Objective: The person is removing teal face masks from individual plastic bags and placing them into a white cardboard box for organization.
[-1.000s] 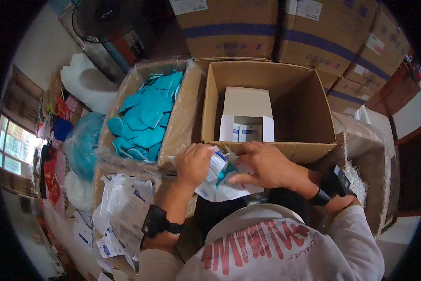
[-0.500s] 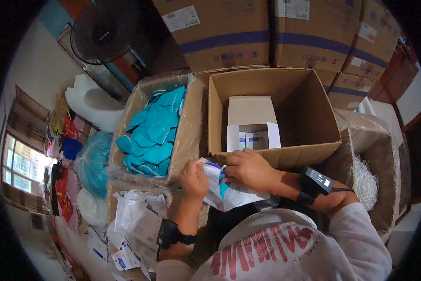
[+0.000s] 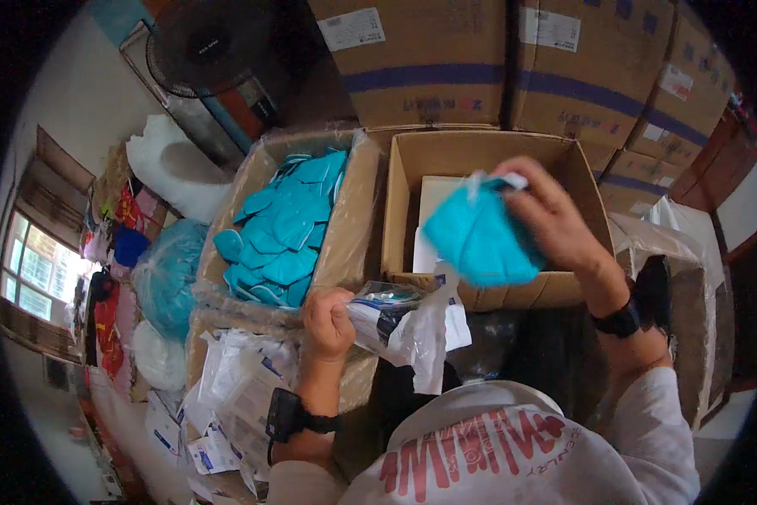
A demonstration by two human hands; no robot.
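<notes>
teal mask (image 3: 478,237) hangs pinched in the right hand (image 3: 547,215), at nine o'clock of it, above the open cardboard box (image 3: 412,210). left hand (image 3: 328,320) is clamped on a clear plastic wrapper (image 3: 408,324) at its three o'clock, with free air between them.

You wore a white long-sleeved shirt printed with large red block lettering across the chest. Your left hand (image 3: 328,320) was bare above a black wristband, and your right hand (image 3: 555,219) was bare above a chunkier black strapped device.
</notes>
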